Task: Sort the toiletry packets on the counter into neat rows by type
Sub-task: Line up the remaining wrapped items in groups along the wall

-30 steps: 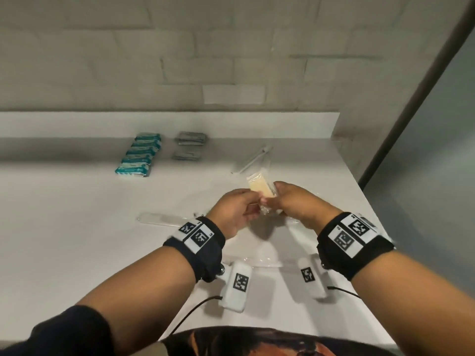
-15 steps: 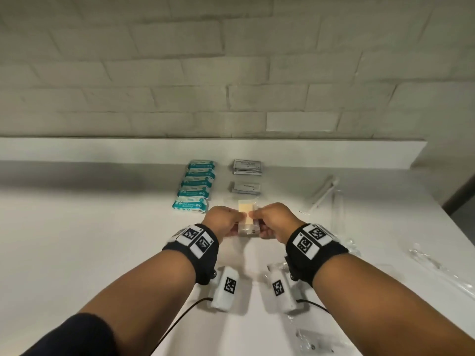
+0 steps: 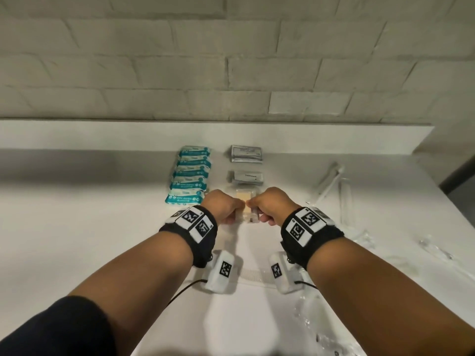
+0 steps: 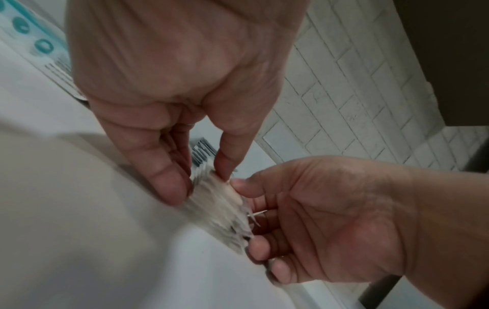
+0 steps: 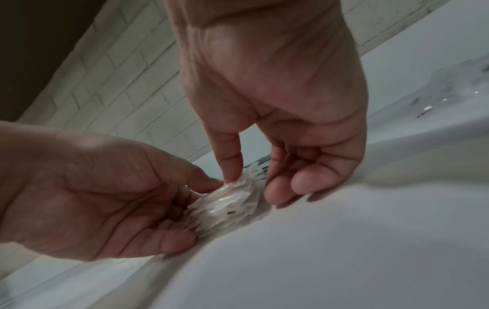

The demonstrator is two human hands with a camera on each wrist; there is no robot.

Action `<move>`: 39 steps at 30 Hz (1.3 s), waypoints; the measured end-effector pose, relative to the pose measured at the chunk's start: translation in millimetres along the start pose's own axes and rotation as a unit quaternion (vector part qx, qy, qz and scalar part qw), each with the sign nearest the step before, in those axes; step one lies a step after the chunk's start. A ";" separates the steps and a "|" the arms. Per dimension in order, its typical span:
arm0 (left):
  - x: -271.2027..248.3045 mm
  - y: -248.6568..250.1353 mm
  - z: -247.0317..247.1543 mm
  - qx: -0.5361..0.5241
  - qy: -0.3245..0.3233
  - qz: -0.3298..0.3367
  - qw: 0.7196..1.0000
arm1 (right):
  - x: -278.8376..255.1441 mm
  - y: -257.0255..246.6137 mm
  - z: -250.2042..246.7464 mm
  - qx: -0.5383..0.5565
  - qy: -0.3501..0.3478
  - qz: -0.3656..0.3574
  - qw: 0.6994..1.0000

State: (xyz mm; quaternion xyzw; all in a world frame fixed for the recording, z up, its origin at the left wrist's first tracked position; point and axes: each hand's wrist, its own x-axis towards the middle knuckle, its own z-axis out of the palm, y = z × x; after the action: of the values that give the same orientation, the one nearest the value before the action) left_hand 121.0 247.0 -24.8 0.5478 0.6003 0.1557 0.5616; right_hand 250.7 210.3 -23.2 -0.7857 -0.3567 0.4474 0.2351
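Note:
A clear packet (image 3: pixel 243 196) with a pale cream block inside sits low at the white counter (image 3: pixel 102 227), just in front of the grey sachets. My left hand (image 3: pixel 232 211) pinches its left edge between thumb and forefinger (image 4: pixel 201 184). My right hand (image 3: pixel 257 211) pinches its right edge the same way (image 5: pixel 254 184). The crinkled packet (image 4: pixel 217 204) (image 5: pixel 232 202) is blurred in both wrist views. A row of teal packets (image 3: pixel 190 176) lies to the left. Two small stacks of grey sachets (image 3: pixel 246 154) (image 3: pixel 247 177) lie one behind the other.
Long clear toothbrush packets (image 3: pixel 330 181) lie loose at the right, with more clear wrappers (image 3: pixel 434 250) toward the counter's right edge and near corner (image 3: pixel 329 337). A white toothed strip (image 3: pixel 253 275) lies between my wrists. A raised ledge (image 3: pixel 77 134) and brick wall bound the back.
Both hands carried the cream packet forward and down, from above the right part of the counter to just in front of the grey sachets. The camera view swung left.

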 end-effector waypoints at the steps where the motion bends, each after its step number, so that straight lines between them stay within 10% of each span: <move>1: -0.8 -0.2 -0.3 0.003 -0.001 0.005 1.000 | -0.3 0.5 -0.4 -0.016 0.005 -0.005 1.000; 7: -28.3 1.7 -5.0 -0.011 0.014 0.036 0.999 | -8.4 -1.3 -34.9 -0.140 0.035 -0.078 0.987; 12: -68.6 -10.4 -17.3 0.094 -0.018 0.084 0.992 | 1.3 12.7 -105.0 -0.410 0.100 -0.115 0.899; 18: -102.9 -40.4 -8.6 0.444 -0.068 0.102 0.888 | 13.5 74.5 -156.2 -0.539 0.071 -0.097 0.834; 30: -124.9 -27.8 77.9 0.401 0.011 0.197 0.894 | -49.5 126.3 -163.0 -0.546 0.077 -0.134 0.823; 35: -139.5 -10.4 120.9 0.516 -0.016 0.219 0.828 | -67.6 148.7 -174.1 -0.517 0.064 -0.157 0.839; 39: -135.2 -14.7 123.8 0.459 -0.001 0.178 0.870 | -82.2 158.2 -203.6 -0.402 0.101 -0.165 0.895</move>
State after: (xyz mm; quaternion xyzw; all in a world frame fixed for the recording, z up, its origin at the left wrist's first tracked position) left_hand 187.3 76.2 -8.2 0.8416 0.4958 -0.0408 0.2104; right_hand 455.1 36.2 11.5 -0.7840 -0.6052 0.1383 0.0043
